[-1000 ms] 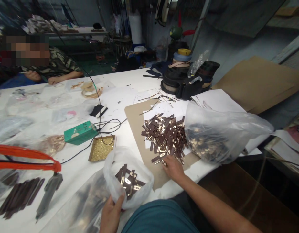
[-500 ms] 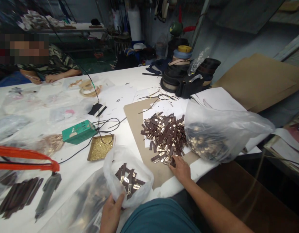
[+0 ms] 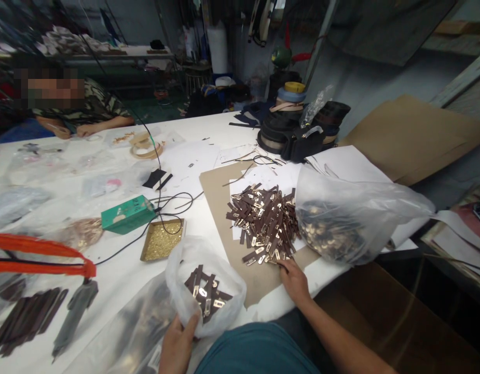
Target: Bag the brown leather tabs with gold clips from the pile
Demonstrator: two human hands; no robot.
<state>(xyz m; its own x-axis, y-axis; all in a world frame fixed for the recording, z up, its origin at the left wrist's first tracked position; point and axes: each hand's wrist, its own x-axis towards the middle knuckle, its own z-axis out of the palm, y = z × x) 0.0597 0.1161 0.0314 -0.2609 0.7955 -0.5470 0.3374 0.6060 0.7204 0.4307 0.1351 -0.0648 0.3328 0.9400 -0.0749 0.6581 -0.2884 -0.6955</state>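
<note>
My left hand [image 3: 178, 345] grips the lower edge of a small clear plastic bag [image 3: 204, 283] that holds several brown strap tabs with gold clips. My right hand [image 3: 293, 279] rests at the near edge of a loose pile of the same brown tabs [image 3: 265, 221] on a brown card sheet [image 3: 218, 195]; its fingers are curled at the pile's edge, and I cannot make out whether they hold a tab.
A big clear bag of gold parts [image 3: 343, 218] lies right of the pile. A tray of gold bits [image 3: 162, 239], a green box [image 3: 127, 213] with cables, dark strips [image 3: 25, 317] and an orange handle [image 3: 45, 254] lie left. Tape rolls [image 3: 298, 127] stand behind. Another person [image 3: 82, 111] sits at the far left.
My right hand slid rightward and slightly toward me along the pile's near edge. My left hand kept its hold on the small bag.
</note>
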